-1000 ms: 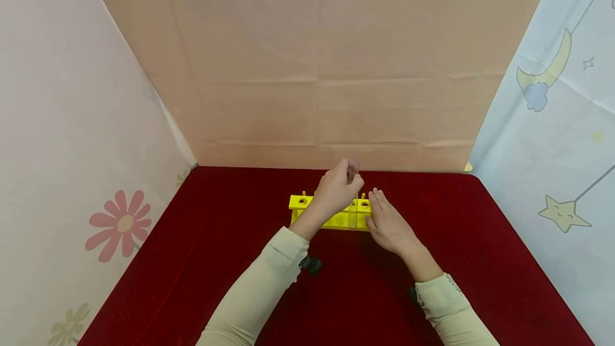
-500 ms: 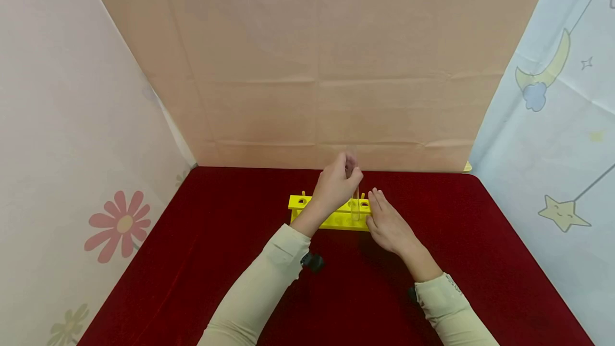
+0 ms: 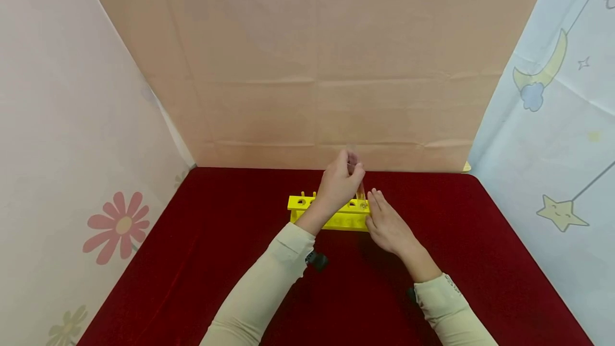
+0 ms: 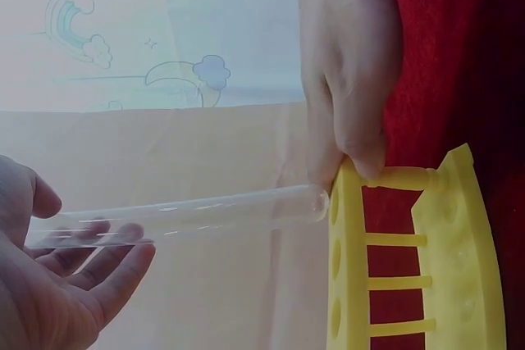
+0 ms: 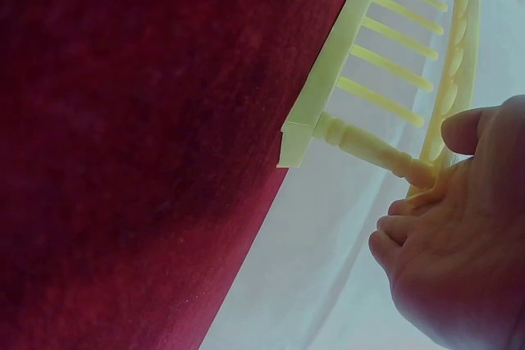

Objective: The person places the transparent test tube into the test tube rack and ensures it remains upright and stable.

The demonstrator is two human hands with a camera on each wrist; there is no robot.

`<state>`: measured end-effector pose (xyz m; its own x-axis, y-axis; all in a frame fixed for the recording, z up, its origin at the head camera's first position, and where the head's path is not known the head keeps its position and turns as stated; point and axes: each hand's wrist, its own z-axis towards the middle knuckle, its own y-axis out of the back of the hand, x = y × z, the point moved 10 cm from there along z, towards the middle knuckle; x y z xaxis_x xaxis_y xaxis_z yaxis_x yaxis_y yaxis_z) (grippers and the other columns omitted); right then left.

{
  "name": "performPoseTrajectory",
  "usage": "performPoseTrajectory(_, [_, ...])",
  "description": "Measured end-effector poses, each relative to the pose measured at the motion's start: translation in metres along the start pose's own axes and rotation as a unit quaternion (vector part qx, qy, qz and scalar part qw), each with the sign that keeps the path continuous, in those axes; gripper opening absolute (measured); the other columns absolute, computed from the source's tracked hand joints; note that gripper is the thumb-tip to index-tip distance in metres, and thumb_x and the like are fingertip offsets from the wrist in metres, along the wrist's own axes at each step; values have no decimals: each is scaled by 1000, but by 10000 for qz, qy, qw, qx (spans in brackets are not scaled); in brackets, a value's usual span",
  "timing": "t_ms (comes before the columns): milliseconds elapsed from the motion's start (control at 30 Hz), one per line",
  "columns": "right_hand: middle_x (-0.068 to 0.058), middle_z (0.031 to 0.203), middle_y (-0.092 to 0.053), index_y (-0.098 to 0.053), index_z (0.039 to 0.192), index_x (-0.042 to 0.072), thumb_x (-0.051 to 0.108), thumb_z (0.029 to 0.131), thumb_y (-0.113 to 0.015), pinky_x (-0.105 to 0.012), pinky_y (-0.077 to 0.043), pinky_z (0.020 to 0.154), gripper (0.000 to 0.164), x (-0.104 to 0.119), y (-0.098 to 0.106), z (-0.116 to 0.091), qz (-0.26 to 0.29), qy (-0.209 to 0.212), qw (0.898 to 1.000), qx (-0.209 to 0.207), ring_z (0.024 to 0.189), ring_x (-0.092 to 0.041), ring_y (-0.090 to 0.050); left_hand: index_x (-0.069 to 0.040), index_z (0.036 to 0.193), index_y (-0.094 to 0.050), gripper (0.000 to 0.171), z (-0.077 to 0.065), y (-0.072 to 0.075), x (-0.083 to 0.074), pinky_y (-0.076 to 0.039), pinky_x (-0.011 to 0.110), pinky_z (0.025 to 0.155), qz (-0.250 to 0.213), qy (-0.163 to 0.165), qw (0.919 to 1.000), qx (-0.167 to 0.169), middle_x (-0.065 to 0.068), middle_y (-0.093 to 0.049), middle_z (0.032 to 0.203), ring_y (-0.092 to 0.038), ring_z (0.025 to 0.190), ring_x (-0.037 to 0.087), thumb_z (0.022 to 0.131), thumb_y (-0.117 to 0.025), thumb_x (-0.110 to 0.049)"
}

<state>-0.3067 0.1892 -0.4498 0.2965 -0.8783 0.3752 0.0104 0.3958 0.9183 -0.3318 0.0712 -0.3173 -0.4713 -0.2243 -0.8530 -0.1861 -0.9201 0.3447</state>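
Note:
A clear glass test tube (image 4: 221, 215) is held by my left hand (image 3: 335, 186), its thumb and fingers around the upper part. The tube's rounded bottom meets the top plate of a yellow test tube rack (image 3: 343, 222) at the hole nearest the right end. In the left wrist view the tube stands outside the rack, its tip right at that end hole. My right hand (image 3: 391, 231) grips the rack's right end, with the thumb (image 5: 463, 130) on one side of the top plate and the fingers on the other. My left forearm hides part of the rack.
The rack stands on a dark red cloth-covered table (image 3: 192, 260). A tan sheet (image 3: 269, 68) hangs behind it, and printed white sheets flank the left and right sides. Upright yellow pegs (image 3: 302, 194) line the back of the rack.
My left hand has raised the test tube out of the rack's second hole from the right and shifted it right, over the end hole. My right hand stays at the rack's end.

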Motion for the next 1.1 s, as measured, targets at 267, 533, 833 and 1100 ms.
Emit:
performPoseTrajectory(267, [-27, 165, -15, -17, 156, -9, 18, 105, -43, -56, -21, 120, 64, -1, -1, 1, -3, -31, 10000, 37, 153, -42, -14, -11, 120, -49, 19, 1, -3, 3, -53, 30, 50, 23, 14, 9999, -110, 0, -64, 90, -66, 66, 23, 105, -54, -21])
performPoseTrajectory(533, [-28, 164, -16, -19, 156, -10, 15, 104, -44, -56, -22, 119, 63, 1, 1, 1, -40, 36, 10000, -17, 152, -43, -16, -8, 122, -51, 23, 2, -8, 7, -55, 25, 61, 248, 93, 9996, -59, 0, -64, 101, -64, 77, 8, 104, -55, -22])
performPoseTrajectory(833, [-31, 162, -18, -20, 155, -12, 11, 102, -47, -58, -24, 118, 63, 5, 3, 0, -90, 221, 9996, -117, 151, -46, -19, -11, 122, -52, 22, 3, -15, 13, -54, 23, 64, 392, 136, 9991, 115, -2, -63, 96, -62, 76, 10, 104, -56, -22])
performPoseTrajectory(1100, [-29, 163, -17, -20, 155, -10, 12, 102, -46, -56, -23, 119, 63, 3, 3, 0, -97, 188, 9997, -95, 152, -44, -17, -14, 119, -53, 19, 2, -20, 18, -50, 22, 67, 662, 245, 9973, 217, -3, -59, 95, -56, 75, 13, 103, -57, -22])
